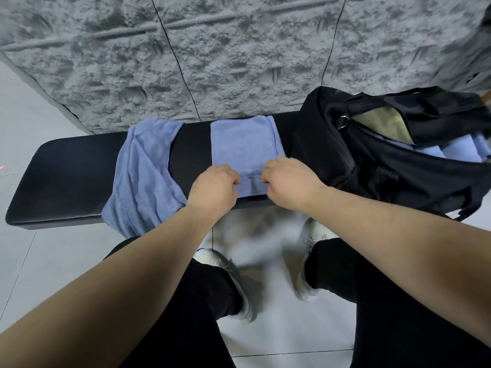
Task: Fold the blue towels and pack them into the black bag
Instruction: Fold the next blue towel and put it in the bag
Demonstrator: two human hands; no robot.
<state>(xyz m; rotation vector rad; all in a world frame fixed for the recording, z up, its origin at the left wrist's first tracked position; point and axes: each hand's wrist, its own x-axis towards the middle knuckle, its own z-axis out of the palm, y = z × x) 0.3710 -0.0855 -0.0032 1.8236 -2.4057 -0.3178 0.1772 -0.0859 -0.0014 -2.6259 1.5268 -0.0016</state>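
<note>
So on the far left of the black bench (66,179) there's a loose blue towel (143,176), unfolded and kinda rumpled, draped so its near edge hangs off the front of the bench. Just right of it, the person's left hand (212,188) comes in from the near side on a bare, outstretched forearm, knuckles up, fingers curled down and pinching the near left corner of the folded towel (244,150). That folded one lies flat in the middle of the bench, a neat strip running from the near edge to the far edge by the grey textured wall (212,54). The right hand (289,179) mirrors the left, fingers curled onto the near right corner of the same towel, so its near end sits right between both hands. Further right, the black bag (398,166) rests on the bench end, touching or nearly touching the folded towel's right side, its top open, with rolled blue towels (451,151) visible inside. Below, black trousers and white shoes on a pale tiled floor (292,328).
</note>
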